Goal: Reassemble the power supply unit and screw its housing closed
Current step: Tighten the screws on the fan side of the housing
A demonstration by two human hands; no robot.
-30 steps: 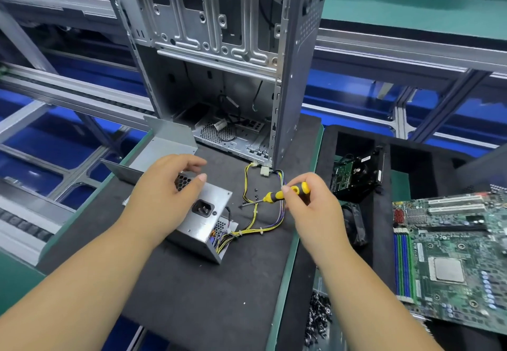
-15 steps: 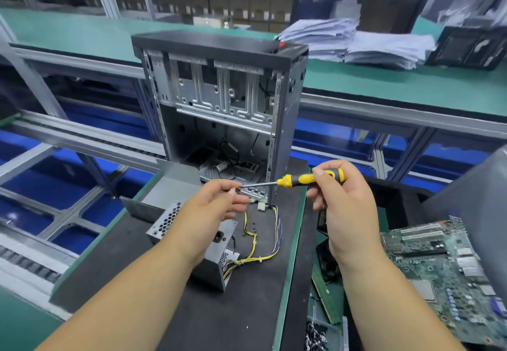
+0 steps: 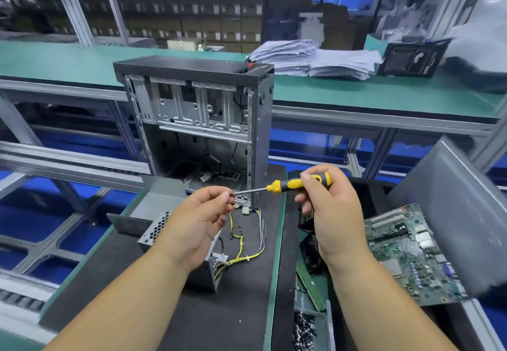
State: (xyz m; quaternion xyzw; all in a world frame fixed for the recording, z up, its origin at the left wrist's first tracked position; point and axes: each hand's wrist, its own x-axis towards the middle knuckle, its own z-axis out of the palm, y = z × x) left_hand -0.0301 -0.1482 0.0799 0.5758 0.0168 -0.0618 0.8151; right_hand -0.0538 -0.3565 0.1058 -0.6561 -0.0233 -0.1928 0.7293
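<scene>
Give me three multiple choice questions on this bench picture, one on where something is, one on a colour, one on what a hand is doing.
1. Where is the circuit board? A) right of the hands B) inside the computer case C) on the far bench
2. What colour is the screwdriver handle? A) red and white B) yellow and black C) all blue
3. What is the right hand doing? A) lying flat B) hanging idle C) gripping the screwdriver

Answers: 1 A, it lies at the right. 2 B, yellow with black grip. 3 C, fingers wrap the handle while the left hand pinches the shaft tip.
</scene>
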